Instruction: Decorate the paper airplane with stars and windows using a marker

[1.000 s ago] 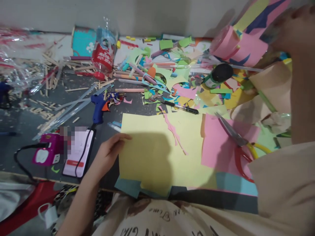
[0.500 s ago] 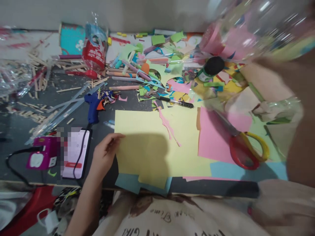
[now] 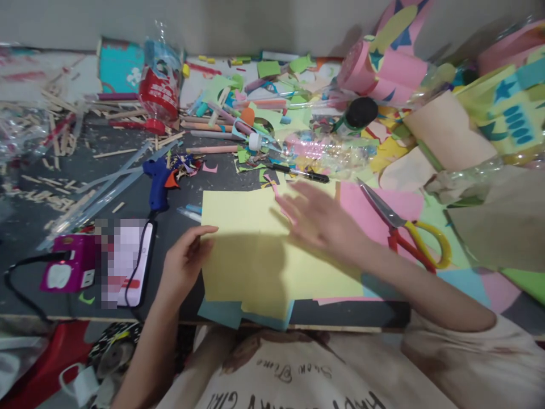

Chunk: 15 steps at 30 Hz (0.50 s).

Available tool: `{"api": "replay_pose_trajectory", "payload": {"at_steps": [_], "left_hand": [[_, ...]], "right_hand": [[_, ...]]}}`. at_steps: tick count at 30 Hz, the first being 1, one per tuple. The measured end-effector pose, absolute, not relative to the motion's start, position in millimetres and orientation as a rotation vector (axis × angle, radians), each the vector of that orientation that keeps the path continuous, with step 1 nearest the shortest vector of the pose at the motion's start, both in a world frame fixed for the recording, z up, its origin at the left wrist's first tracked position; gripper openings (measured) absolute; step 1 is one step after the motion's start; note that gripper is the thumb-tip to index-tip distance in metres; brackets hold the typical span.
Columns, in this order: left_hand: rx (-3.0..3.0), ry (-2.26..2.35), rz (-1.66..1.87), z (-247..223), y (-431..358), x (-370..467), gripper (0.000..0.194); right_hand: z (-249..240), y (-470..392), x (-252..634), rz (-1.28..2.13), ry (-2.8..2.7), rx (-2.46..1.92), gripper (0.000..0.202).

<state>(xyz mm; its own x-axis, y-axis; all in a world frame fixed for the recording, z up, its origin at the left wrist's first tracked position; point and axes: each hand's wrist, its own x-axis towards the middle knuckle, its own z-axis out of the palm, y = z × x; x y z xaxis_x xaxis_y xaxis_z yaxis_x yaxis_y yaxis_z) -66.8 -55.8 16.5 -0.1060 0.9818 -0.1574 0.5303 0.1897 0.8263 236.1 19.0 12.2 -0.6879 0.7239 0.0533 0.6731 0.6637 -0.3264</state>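
Note:
My left hand [image 3: 187, 253] rests at the left edge of a pale yellow paper sheet [image 3: 242, 250], its fingers curled and pinching that edge. Blurred by motion, my right hand [image 3: 317, 218] is over the right part of the sheet with fingers spread and nothing seen in them. Under its fingertips shows a thin pink paper strip [image 3: 279, 193], partly covered. Scissors [image 3: 395, 218] with red and yellow handles lie to the right, on pink paper [image 3: 353, 207]. Just beyond the sheet is a black pen [image 3: 298, 172].
A clear bottle [image 3: 327, 150] lies on paper scraps behind the sheet. Left of it are a blue glue gun [image 3: 158, 182], a phone [image 3: 131, 261], a purple box [image 3: 68, 264] and a red-labelled bottle [image 3: 159, 85]. Pink paper cylinders [image 3: 383, 71] stand at the back right.
My right arm has swung from the right edge to over the yellow sheet. A clear bottle, earlier a blur at upper right, now lies on the scraps. My left hand stays.

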Motion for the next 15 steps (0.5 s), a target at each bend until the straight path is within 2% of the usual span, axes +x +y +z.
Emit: {"api": "replay_pose_trajectory", "payload": {"at_steps": [2, 5, 10, 13, 15], "left_hand": [[1.445, 1.740, 0.765, 14.1, -55.0, -65.7, 0.032], [1.491, 1.779, 0.737, 16.1, -54.2, -68.3, 0.035], [1.320, 1.957, 0.746, 41.5, -49.8, -84.8, 0.034], [1.039, 2.133, 0.777, 56.8, -49.0, -108.2, 0.043], [1.072, 2.272, 0.819, 59.2, -55.4, -136.6, 0.048]], "right_hand": [[-1.9, -7.0, 226.0, 0.491, -2.851, -0.998, 0.056], [-19.8, -16.3, 222.7, 0.521, -2.847, -1.224, 0.050], [-24.4, 14.7, 244.7, 0.511, -2.661, -1.518, 0.055], [-23.3, 26.1, 260.6, 0.471, -2.595, -1.590, 0.055], [-23.1, 25.2, 270.2, 0.442, -2.565, -1.586, 0.053]]}}
